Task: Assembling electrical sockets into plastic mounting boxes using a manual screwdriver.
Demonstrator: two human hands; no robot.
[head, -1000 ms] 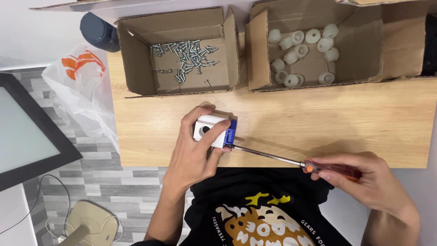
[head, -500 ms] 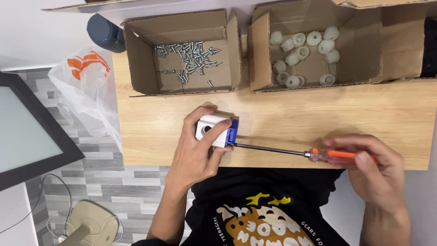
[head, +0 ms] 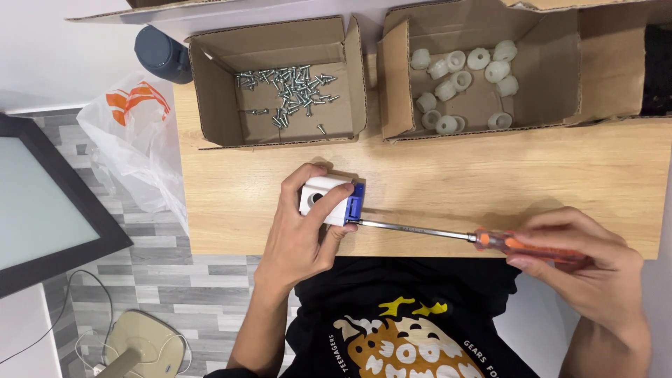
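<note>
White/blue part [head: 329, 200], orange-handled screwdriver [head: 476, 238], light wood table [head: 490, 175].

Matt wooden table [head: 490, 182], corrugated cardboard boxes [head: 210, 105], shiny metal screws [head: 290, 91]

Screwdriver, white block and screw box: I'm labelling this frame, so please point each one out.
Screwdriver [head: 420, 229], head view, on the metal shaft.
White block [head: 323, 198], head view, on its white face.
Screw box [head: 217, 105], head view, on its left cardboard wall.
</note>
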